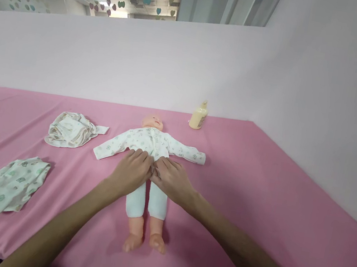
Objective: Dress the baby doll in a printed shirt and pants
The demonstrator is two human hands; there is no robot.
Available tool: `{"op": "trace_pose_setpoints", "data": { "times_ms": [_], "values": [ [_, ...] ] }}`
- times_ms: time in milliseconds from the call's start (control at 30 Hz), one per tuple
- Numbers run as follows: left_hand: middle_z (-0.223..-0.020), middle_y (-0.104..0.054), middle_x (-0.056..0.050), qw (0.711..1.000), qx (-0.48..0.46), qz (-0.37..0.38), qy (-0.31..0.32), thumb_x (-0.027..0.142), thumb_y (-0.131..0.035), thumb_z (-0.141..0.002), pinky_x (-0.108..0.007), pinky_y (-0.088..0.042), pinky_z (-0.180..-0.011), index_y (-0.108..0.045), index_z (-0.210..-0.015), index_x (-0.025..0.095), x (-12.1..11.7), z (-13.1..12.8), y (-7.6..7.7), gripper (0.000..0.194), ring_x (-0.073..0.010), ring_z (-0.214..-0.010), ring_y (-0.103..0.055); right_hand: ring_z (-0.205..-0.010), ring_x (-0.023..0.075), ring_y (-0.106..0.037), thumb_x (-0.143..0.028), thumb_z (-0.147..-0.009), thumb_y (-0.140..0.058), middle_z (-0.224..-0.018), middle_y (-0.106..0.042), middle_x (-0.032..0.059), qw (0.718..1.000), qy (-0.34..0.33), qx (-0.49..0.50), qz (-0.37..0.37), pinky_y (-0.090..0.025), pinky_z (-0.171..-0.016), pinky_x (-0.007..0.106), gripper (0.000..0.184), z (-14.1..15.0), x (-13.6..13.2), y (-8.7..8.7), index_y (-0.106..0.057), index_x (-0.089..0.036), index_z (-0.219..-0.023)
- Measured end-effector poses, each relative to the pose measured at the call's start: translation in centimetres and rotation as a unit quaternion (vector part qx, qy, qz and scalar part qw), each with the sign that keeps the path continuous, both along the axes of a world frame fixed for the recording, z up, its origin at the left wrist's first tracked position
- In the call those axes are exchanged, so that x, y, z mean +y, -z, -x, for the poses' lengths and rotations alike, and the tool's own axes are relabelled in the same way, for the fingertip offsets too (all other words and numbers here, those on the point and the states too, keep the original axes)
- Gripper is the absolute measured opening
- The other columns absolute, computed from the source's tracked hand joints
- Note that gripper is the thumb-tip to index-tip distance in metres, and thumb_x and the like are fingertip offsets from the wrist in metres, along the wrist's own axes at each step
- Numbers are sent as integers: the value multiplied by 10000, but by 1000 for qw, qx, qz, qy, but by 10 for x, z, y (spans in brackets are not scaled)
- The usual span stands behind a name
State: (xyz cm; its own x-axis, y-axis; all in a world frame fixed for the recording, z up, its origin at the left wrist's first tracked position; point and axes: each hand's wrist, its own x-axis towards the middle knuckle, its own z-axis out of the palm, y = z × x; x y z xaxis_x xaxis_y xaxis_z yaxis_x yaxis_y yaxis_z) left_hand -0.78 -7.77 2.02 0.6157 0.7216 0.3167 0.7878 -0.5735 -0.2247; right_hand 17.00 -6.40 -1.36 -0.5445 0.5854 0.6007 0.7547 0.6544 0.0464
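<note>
A baby doll [135,234] lies on its back, head away from me, its bare feet toward me. It has a white patterned long-sleeved baby shirt [145,137] on its upper body, the sleeves spread out to both sides. White cloth covers its legs [157,201] down to the shins. Over the doll's belly, my left hand [136,167] and my right hand [171,176] meet with fingers curled, closed at the lower front edges of the shirt. What lies between the fingertips is mostly hidden by the knuckles.
A pink sheet [239,199] covers the surface. To the left lie a bundled white patterned cloth [71,131] and a folded garment with green prints [6,186]. A pale yellow pump bottle [198,116] stands at the back near the white padded wall [125,60], which continues along the right.
</note>
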Motion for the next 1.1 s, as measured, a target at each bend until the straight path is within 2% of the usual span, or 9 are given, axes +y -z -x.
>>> {"op": "trace_pose_setpoints", "data": {
  "times_ms": [133,200,300,400,500,600,700,933,1100],
  "values": [
    [-945,-590,-66,996,-26,48,75,84,-450,-857,-360,-398,-783,-547,-886,183,0,17,7,141,-217,-874,-517,-693,166,-497,-64,-799,-506,-732,-575,12,989,-133,40,50,-422,-664,286,158,-8,-3,5,-493,-211,-743],
    [-961,-589,-62,994,-38,64,80,57,-450,-819,-359,-399,-810,-542,-887,187,0,21,12,174,-215,-901,-512,-737,175,-501,-46,-792,-504,-773,-583,21,985,-159,39,62,-441,-704,296,167,-11,-3,7,-498,-209,-757],
    [-975,-589,-62,993,-72,68,61,63,-460,-800,-367,-404,-832,-539,-918,187,-1,22,15,188,-217,-914,-507,-812,196,-533,-104,-846,-561,-884,-606,56,988,-112,75,78,-468,-745,324,96,-12,-1,8,-555,-179,-906],
    [-1047,-591,-73,993,-100,56,42,81,-498,-783,-383,-410,-855,-539,-1062,170,-1,19,18,296,-235,-963,-505,-896,225,-555,-177,-840,-651,-998,-607,96,991,-43,78,96,-486,-775,348,234,-8,0,7,-570,-143,-1057],
    [-1006,-584,-79,997,-77,27,19,69,-485,-803,-383,-414,-800,-548,-1084,156,1,14,25,301,-241,-921,-501,-861,234,-548,-92,-842,-596,-905,-607,89,997,21,9,70,-473,-750,354,89,1,0,8,-601,-162,-898],
    [-940,-568,-78,999,-41,-7,8,69,-453,-854,-375,-404,-737,-574,-977,162,4,10,33,195,-237,-855,-491,-808,235,-531,6,-845,-499,-811,-599,91,995,43,-92,24,-443,-715,361,236,7,-1,9,-577,-185,-732],
    [-918,-562,-77,999,-37,-29,10,56,-436,-877,-364,-399,-729,-586,-926,169,5,8,38,194,-230,-839,-484,-798,235,-528,31,-846,-469,-814,-606,101,991,50,-128,7,-430,-699,360,272,7,-2,9,-576,-184,-717],
    [-938,-574,-83,997,-66,-46,24,92,-450,-904,-358,-401,-755,-626,-942,166,2,8,40,195,-219,-845,-474,-757,216,-562,-44,-896,-486,-829,-625,84,997,37,-37,54,-433,-671,338,174,0,-2,7,-580,-170,-821],
    [-939,-584,-76,993,-115,-11,32,156,-429,-959,-350,-397,-767,-664,-1078,184,-2,8,39,265,-208,-853,-480,-722,186,-547,-110,-962,-449,-788,-614,42,986,9,160,37,-424,-654,310,159,-6,-3,-3,-542,-193,-865]
  ]
}}
